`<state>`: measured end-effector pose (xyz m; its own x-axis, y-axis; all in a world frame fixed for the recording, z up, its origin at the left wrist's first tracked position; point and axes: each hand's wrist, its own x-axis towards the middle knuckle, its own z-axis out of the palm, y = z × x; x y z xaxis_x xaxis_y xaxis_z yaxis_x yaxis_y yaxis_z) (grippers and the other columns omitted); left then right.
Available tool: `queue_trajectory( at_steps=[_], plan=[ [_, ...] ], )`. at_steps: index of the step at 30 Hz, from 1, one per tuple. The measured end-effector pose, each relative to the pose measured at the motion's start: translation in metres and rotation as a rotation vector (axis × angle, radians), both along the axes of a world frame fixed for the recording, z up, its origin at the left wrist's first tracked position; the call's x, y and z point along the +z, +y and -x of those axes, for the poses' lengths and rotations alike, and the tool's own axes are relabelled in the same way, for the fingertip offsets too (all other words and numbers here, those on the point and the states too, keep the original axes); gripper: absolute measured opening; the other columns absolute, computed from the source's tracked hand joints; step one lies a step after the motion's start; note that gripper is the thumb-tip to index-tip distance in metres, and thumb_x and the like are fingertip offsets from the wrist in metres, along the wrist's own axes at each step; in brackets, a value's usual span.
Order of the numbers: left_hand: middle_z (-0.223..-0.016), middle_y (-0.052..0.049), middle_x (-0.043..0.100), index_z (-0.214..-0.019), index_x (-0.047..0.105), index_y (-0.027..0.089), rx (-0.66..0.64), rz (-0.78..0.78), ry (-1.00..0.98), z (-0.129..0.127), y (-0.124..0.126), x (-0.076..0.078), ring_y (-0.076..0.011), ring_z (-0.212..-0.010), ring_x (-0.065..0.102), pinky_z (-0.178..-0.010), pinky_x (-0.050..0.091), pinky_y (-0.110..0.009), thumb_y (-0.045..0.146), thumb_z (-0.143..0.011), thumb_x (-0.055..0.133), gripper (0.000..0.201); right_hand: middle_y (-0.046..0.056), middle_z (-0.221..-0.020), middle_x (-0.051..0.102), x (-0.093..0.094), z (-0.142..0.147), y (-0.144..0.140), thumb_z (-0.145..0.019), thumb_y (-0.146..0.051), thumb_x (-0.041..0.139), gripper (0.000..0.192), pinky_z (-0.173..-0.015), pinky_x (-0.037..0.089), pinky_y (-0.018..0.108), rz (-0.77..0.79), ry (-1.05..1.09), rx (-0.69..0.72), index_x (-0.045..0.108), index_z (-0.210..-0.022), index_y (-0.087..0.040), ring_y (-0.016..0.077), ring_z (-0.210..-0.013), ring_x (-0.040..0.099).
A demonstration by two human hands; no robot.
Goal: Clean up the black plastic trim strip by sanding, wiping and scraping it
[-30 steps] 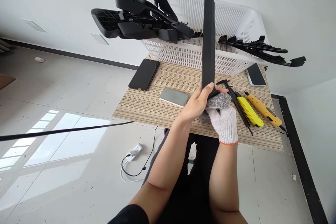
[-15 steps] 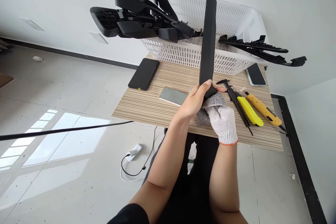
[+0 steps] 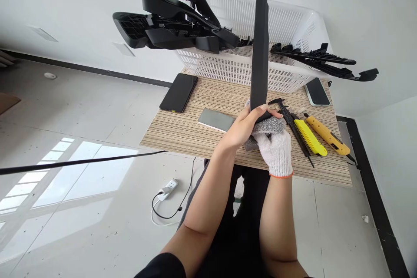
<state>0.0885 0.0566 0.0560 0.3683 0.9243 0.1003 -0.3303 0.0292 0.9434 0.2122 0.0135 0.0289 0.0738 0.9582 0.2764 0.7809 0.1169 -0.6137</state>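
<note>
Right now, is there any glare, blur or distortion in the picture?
Head view: strong, window-like glare on the floor at left; head view: the black part in the left hand shows no clear blur; head view: some wide-lens stretching seems likely towards the edges.

Both forearms [image 3: 213, 178] slant in over the table's [image 3: 169, 134] near edge. The bare left hand [image 3: 243, 127] is curled closed above the table; the gloved right hand [image 3: 276, 147] is bunched beside it, nearer that edge.

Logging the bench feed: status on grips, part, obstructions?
Left grip bare, holding black strip by its near end. Right grip gloved, holding grey cloth at that end. Black caliper lies beside right grip, seemingly not blocking.
</note>
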Motion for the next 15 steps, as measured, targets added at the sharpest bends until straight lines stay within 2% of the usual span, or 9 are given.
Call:
queue_trajectory(
  at_steps=[3,5,10,15],
  plan=[
    [-0.102,-0.004,0.076,-0.086,0.076,0.018,0.049,0.037,0.011,0.0007,0.0001,-0.0001,-0.0211,-0.096,0.070,-0.090,0.052,-0.031,0.038,-0.095,0.048,0.035,0.009,-0.091,0.075,0.0010,-0.0005,-0.0011,-0.091,-0.040,0.046,0.034,-0.070,0.053,0.034,0.019,-0.007,0.097,0.074,-0.097,-0.022,0.0247,-0.085,0.071],
    [-0.101,-0.004,0.076,-0.085,0.076,0.019,0.059,0.049,-0.011,0.0015,0.0000,-0.0002,-0.0209,-0.094,0.070,-0.087,0.052,-0.030,0.040,-0.095,0.048,0.036,0.009,-0.089,0.075,0.0009,0.0001,-0.0012,-0.091,-0.040,0.047,0.033,-0.071,0.053,0.034,0.009,-0.002,0.114,0.075,-0.091,-0.022,0.0244,-0.084,0.071],
    [-0.099,-0.004,0.077,-0.084,0.076,0.019,0.001,0.040,-0.007,0.0008,-0.0007,0.0011,-0.0216,-0.098,0.070,-0.092,0.052,-0.030,0.036,-0.094,0.049,0.033,0.008,-0.092,0.076,-0.0027,0.0006,0.0006,-0.084,-0.046,0.054,0.037,-0.069,0.053,0.034,-0.041,-0.004,0.004,0.074,-0.102,-0.020,0.0260,-0.086,0.072],
    [-0.093,-0.004,0.077,-0.079,0.074,0.019,0.045,0.079,-0.027,0.0020,0.0002,0.0008,-0.0227,-0.092,0.071,-0.087,0.054,-0.033,0.039,-0.093,0.050,0.034,0.008,-0.095,0.076,-0.0021,-0.0006,-0.0004,-0.090,-0.041,0.047,0.034,-0.074,0.054,0.034,0.008,0.005,0.123,0.075,-0.096,-0.022,0.0240,-0.087,0.072]
  ],
)
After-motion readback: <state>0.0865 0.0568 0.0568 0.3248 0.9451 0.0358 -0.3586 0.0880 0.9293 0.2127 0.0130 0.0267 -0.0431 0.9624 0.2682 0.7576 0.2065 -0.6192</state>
